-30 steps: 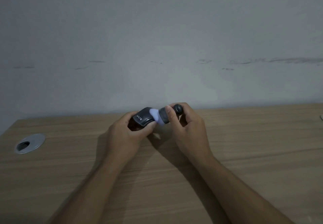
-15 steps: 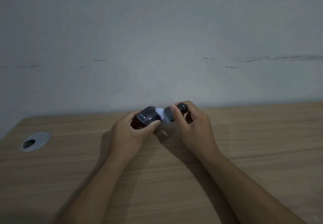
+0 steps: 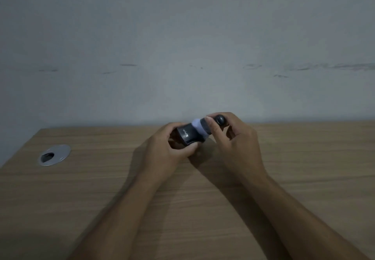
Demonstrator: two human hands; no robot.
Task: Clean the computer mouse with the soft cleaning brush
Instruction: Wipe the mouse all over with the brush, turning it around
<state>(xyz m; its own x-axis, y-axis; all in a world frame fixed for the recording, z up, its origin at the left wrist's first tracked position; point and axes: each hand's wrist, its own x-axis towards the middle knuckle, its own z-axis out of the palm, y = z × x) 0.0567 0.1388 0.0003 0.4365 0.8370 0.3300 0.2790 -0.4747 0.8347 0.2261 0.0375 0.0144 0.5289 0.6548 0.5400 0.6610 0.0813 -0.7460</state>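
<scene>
A small dark computer mouse [image 3: 186, 135] with white lettering is gripped in my left hand [image 3: 166, 152], held just above the wooden desk near its far edge. My right hand [image 3: 237, 144] holds a short cleaning brush [image 3: 205, 127] with a dark grey body, a round black end cap and a pale lilac bristle head. The bristle head presses against the right end of the mouse. Fingers hide the mouse's underside and much of the brush body.
The wooden desk [image 3: 203, 209] runs across the whole lower view and meets a grey wall at the back. A silver cable grommet [image 3: 54, 155] with a dark opening sits in the desk at the far left.
Both hands, with mouse and brush, have shifted slightly right and away from me. The brush head has slid further up along the mouse's right end.
</scene>
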